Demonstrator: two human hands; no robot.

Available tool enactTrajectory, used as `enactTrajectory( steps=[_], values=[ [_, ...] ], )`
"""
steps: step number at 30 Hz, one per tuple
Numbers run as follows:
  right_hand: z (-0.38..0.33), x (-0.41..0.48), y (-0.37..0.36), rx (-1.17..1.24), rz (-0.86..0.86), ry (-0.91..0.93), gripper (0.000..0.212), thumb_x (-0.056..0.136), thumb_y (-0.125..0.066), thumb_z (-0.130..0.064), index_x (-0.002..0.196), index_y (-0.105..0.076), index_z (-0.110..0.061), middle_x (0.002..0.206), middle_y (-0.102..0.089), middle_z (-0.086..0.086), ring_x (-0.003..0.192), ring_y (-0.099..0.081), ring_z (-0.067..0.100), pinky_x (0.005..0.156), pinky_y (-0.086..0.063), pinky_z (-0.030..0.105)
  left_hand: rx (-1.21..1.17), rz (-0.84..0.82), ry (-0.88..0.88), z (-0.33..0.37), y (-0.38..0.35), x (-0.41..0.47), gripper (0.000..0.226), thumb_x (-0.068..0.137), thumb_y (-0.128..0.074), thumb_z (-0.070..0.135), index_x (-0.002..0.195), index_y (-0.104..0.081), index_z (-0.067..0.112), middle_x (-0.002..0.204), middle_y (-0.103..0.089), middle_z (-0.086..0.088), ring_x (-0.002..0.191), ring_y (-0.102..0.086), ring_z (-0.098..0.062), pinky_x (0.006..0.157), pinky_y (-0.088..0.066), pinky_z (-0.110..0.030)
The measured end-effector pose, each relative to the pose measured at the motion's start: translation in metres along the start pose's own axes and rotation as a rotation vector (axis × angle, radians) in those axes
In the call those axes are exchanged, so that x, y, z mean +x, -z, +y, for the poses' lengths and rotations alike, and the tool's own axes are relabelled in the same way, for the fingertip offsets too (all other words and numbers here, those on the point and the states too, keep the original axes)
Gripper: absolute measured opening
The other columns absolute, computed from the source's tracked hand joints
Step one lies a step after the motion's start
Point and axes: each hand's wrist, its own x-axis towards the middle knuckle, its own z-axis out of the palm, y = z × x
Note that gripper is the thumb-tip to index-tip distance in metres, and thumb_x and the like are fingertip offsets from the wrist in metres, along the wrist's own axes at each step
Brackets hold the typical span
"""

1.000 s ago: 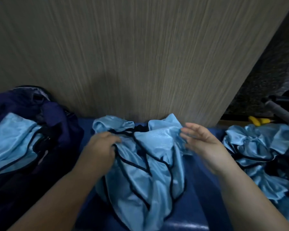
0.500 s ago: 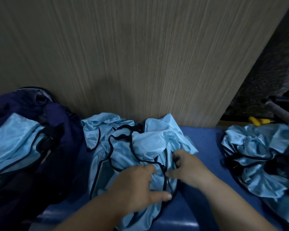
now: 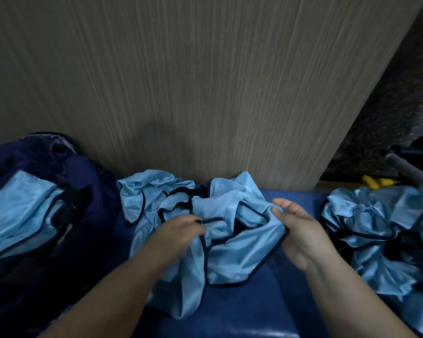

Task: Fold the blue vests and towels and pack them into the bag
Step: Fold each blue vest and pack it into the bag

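Note:
A crumpled light blue vest point(image 3: 232, 252) with black trim lies in front of me on the blue surface point(image 3: 249, 311). My left hand point(image 3: 178, 235) grips a bunch of its fabric near the middle. My right hand point(image 3: 300, 230) pinches the vest's right edge between thumb and fingers. At the left a dark navy bag point(image 3: 83, 198) lies open, with light blue vest fabric point(image 3: 20, 215) in it. A heap of more light blue vests point(image 3: 381, 230) sits at the right.
A wood-grain panel point(image 3: 193, 81) rises right behind the blue surface. At the far right, beyond the heap, lie a yellow tool point(image 3: 374, 182) and a grey-handled object point(image 3: 403, 164) over dark speckled flooring.
Both hands were close together low on the vest half a second ago. Now the right hand has moved right and up to the vest's edge, and the left has shifted left, spreading the fabric.

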Motion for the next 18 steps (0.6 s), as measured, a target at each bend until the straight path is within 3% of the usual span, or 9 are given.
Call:
enactTrajectory(
  steps=[1,3,5,7,10,12,14,16,18],
  values=[
    [-0.002,0.001,0.002,0.044,0.028,0.014,0.014,0.093,-0.055,-0.001,0.095,-0.061,-0.013,0.076,-0.070,0.005,0.064,-0.066,0.016,0.060,-0.056,0.028,-0.145,0.037,0.055,0.002,0.004,0.002,0.017,0.094,-0.058,0.016,0.083,-0.071,0.016,0.092,-0.065,0.007,0.091,-0.060,-0.014,0.083,-0.045,-0.018],
    [-0.003,0.005,0.007,0.128,0.089,0.019,0.013,0.093,-0.056,-0.003,0.093,-0.060,-0.015,0.073,-0.070,0.003,0.064,-0.065,0.016,0.067,-0.056,0.032,-0.499,0.088,0.207,0.004,0.012,0.003,0.015,0.091,-0.060,0.016,0.083,-0.072,0.011,0.096,-0.070,-0.014,0.089,-0.064,-0.030,0.081,-0.050,-0.034],
    [-0.005,0.008,0.012,0.206,0.143,0.019,0.010,0.093,-0.058,-0.006,0.092,-0.061,-0.015,0.079,-0.069,0.003,0.071,-0.065,0.017,0.077,-0.055,0.037,-0.708,0.081,0.260,0.006,0.019,0.000,0.025,0.090,-0.059,0.021,0.095,-0.074,0.002,0.096,-0.072,-0.020,0.084,-0.067,-0.033,0.081,-0.052,-0.038],
    [-0.008,0.010,0.016,0.263,0.174,0.035,0.008,0.093,-0.058,-0.009,0.094,-0.062,-0.016,0.090,-0.067,0.004,0.080,-0.064,0.020,0.085,-0.054,0.042,-0.816,0.087,0.226,0.004,0.025,0.002,0.034,0.091,-0.055,0.027,0.094,-0.076,0.000,0.096,-0.072,-0.021,0.083,-0.068,-0.033,0.083,-0.054,-0.042],
    [-0.014,0.014,0.025,0.322,0.189,0.058,0.009,0.089,-0.063,-0.014,0.096,-0.063,-0.018,0.097,-0.068,0.004,0.089,-0.064,0.023,0.088,-0.054,0.045,-0.980,0.069,0.090,0.004,0.036,0.003,0.039,0.090,-0.047,0.026,0.072,-0.074,0.003,0.069,-0.066,-0.014,0.054,-0.063,-0.022,0.054,-0.055,-0.028],
    [-0.022,0.017,0.034,0.404,0.141,0.064,0.039,0.071,-0.079,-0.021,0.107,-0.064,-0.019,0.109,-0.069,0.005,0.101,-0.064,0.025,0.089,-0.054,0.047,-1.070,0.034,0.026,0.007,0.045,0.001,0.027,0.075,-0.051,0.022,0.071,-0.071,0.003,0.063,-0.064,-0.010,0.048,-0.061,-0.020,0.047,-0.052,-0.024],
    [-0.029,0.016,0.041,0.481,0.086,0.089,0.078,0.054,-0.089,-0.026,0.127,-0.060,-0.017,0.124,-0.066,0.007,0.113,-0.064,0.027,0.089,-0.054,0.050,-1.118,-0.002,-0.056,0.008,0.056,0.000,0.027,0.053,-0.058,0.018,0.068,-0.075,0.002,0.071,-0.070,-0.013,0.056,-0.068,-0.025,0.047,-0.055,-0.031],
    [-0.035,0.014,0.046,0.526,0.039,0.164,0.065,0.061,-0.083,-0.025,0.121,-0.061,-0.016,0.112,-0.072,0.004,0.104,-0.069,0.023,0.078,-0.059,0.042,-1.105,-0.027,-0.111,0.006,0.063,0.001,0.037,0.042,-0.058,0.014,0.072,-0.078,0.003,0.083,-0.073,-0.017,0.070,-0.072,-0.030,0.053,-0.058,-0.037],
    [-0.037,0.008,0.041,0.438,-0.064,0.170,0.054,0.070,-0.077,-0.024,0.120,-0.057,-0.018,0.115,-0.071,0.002,0.108,-0.067,0.021,0.086,-0.057,0.042,-1.106,-0.040,-0.134,0.002,0.066,0.002,0.037,0.048,-0.055,0.011,0.076,-0.078,0.004,0.090,-0.073,-0.018,0.077,-0.073,-0.031,0.059,-0.060,-0.040]
  ],
)
